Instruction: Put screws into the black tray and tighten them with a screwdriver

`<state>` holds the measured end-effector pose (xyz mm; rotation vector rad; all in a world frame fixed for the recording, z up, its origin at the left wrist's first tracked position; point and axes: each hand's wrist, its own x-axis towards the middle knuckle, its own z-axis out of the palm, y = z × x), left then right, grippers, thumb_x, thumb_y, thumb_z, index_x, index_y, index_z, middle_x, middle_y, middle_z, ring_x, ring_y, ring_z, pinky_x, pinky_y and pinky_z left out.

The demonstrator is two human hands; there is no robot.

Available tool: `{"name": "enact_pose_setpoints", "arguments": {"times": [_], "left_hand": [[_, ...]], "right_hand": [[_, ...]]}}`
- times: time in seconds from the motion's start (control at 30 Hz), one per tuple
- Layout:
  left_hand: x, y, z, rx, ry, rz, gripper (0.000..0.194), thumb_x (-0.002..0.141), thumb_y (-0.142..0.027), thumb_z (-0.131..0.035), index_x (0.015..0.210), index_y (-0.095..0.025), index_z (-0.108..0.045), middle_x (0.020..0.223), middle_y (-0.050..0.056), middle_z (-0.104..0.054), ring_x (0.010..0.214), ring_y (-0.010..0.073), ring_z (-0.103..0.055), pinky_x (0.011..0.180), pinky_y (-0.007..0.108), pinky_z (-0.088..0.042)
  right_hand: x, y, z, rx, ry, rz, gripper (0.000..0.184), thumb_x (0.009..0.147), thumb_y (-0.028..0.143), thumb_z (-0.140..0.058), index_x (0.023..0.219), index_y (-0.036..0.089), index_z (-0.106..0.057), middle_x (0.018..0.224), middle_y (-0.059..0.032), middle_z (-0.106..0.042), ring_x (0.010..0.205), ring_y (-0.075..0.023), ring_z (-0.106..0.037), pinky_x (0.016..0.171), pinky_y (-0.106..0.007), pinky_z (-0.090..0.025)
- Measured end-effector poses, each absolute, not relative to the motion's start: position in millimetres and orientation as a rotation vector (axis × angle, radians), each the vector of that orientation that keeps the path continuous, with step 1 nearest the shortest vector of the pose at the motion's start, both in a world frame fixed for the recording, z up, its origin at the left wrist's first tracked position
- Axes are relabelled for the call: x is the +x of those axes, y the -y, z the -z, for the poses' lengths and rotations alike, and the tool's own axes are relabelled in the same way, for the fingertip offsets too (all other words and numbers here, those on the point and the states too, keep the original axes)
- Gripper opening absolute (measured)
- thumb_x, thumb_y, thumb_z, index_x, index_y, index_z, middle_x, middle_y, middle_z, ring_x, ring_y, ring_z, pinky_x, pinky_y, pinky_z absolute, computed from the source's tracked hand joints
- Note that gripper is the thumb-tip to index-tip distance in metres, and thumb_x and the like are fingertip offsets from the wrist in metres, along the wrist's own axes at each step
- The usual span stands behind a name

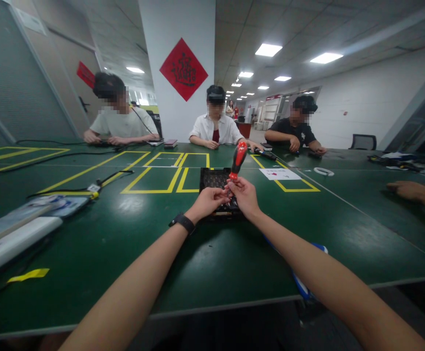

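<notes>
A red and black screwdriver (238, 161) stands nearly upright, handle up and leaning slightly right. My right hand (245, 196) is closed around its lower part, just under the handle. My left hand (210, 202), with a dark band on the wrist, has its fingertips pinched together close to the screwdriver's shaft. Whatever lies between those fingertips is too small to make out. Beneath both hands is an open black case (212, 178) with small parts inside. My fingers hide the screwdriver's tip and much of the case.
Yellow tape outlines (146, 191) mark the green table (131, 248). A white paper sheet (280, 174) and a tape roll (324, 171) lie to the right. Cables and a white slab-like object (18, 248) are at left. A blue-and-white item (302, 282) sits under my right forearm. Several people sit around.
</notes>
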<state>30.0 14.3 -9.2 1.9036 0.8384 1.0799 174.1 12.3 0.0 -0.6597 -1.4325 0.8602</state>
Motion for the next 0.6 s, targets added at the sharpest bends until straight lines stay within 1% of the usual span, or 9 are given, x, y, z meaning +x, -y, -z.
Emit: {"name": "enact_pose_setpoints", "arguments": {"times": [0.17,0.27,0.37,0.43,0.5,0.6], "left_hand": [[29.6,-14.5,10.4,1.945,-0.976,-1.136,0.030,0.061,-0.036,-0.069,0.075,-0.011,-0.063,0.066,0.001,-0.064,0.058,0.0117,-0.056,0.056,0.022,-0.042],[29.4,-14.9,10.9,1.953,-0.994,-1.120,0.031,0.060,-0.038,-0.069,0.073,-0.010,-0.063,0.063,0.001,-0.062,0.056,0.0108,-0.054,0.054,0.021,-0.040],[29.2,-14.5,10.6,1.958,-0.938,-1.080,0.026,0.064,-0.036,-0.066,0.071,-0.010,-0.065,0.064,0.001,-0.064,0.057,0.0111,-0.055,0.055,0.021,-0.041],[29.4,-13.7,9.8,1.943,-0.876,-1.058,0.024,0.067,-0.033,-0.065,0.072,-0.010,-0.065,0.068,0.002,-0.066,0.060,0.0119,-0.057,0.058,0.022,-0.042],[29.9,-12.8,8.8,1.899,-0.815,-1.044,0.023,0.068,-0.031,-0.064,0.076,-0.010,-0.066,0.073,0.004,-0.068,0.065,0.0135,-0.060,0.063,0.023,-0.044],[31.2,-12.1,8.2,1.821,-0.771,-1.036,0.025,0.068,-0.032,-0.064,0.080,-0.010,-0.066,0.078,0.007,-0.069,0.072,0.0161,-0.063,0.069,0.026,-0.047]], "right_hand": [[173.2,-12.0,-0.2,-0.671,1.409,-0.824,0.029,0.070,0.041,-0.062,0.083,0.017,-0.055,0.072,-0.0002,-0.061,0.051,-0.0079,-0.055,0.050,-0.022,-0.046],[173.1,-10.7,-1.3,-0.670,1.413,-0.848,0.029,0.069,0.041,-0.063,0.083,0.017,-0.056,0.071,-0.0006,-0.062,0.054,-0.0095,-0.057,0.049,-0.022,-0.046],[173.0,-9.3,-2.2,-0.645,1.445,-0.890,0.030,0.075,0.042,-0.056,0.090,0.016,-0.058,0.074,-0.0024,-0.063,0.058,-0.0105,-0.058,0.049,-0.022,-0.046],[172.6,-7.9,-2.6,-0.632,1.469,-0.896,0.034,0.078,0.044,-0.051,0.096,0.016,-0.059,0.076,-0.0031,-0.064,0.056,-0.0093,-0.057,0.049,-0.022,-0.045],[172.2,-6.5,-2.8,-0.633,1.476,-0.893,0.035,0.078,0.045,-0.051,0.098,0.017,-0.059,0.077,-0.0031,-0.064,0.055,-0.0083,-0.055,0.050,-0.022,-0.045],[172.1,-5.4,-2.3,-0.655,1.455,-0.877,0.033,0.076,0.044,-0.055,0.094,0.016,-0.058,0.078,-0.0031,-0.065,0.055,-0.0080,-0.055,0.050,-0.022,-0.045]]}}
